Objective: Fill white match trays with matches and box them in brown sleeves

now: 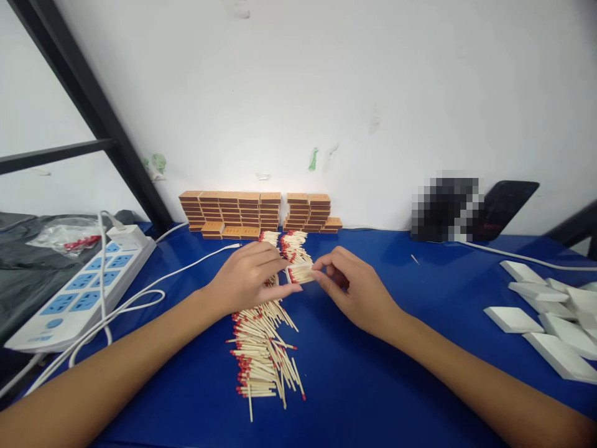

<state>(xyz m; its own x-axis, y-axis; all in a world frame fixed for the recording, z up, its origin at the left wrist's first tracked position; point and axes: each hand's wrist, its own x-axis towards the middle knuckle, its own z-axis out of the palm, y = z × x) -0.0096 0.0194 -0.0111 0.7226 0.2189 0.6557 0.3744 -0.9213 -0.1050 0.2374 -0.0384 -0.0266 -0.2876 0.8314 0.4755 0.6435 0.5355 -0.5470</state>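
Both bare forearms are stretching out from beside me, the left one (140, 348) and the right one (461, 364), slanting inward over the blue tabletop (364, 392). With my left hand (252, 274) I am gripping the left end of a small white matchbox tray (288, 275), thumb at the near side and fingers at the far side, so that it is hanging just above the table between my hands. With my right hand (357, 289) I am pinching, thumb against forefinger, the plain ends of the bundle of matches (302, 274) lying in it, their red heads pointing left; whether I am also catching the tray's right end, I cannot tell. Loose matches (254, 361) are spreading under my left hand and toward me, mostly with their heads to the left, and more are lying just beyond my fingers. Farther back, orange-and-brown matchboxes (226, 208) are standing in stacked columns along the white wall (280, 93), a narrow gap dividing them into two groups. On my left, a white power strip (101, 288) with blue sockets is sitting beside a looping white cable (153, 292). On my right, white slab-like pieces (515, 320) are lying in a loose cluster, and a black panel (508, 208) is leaning against the wall.
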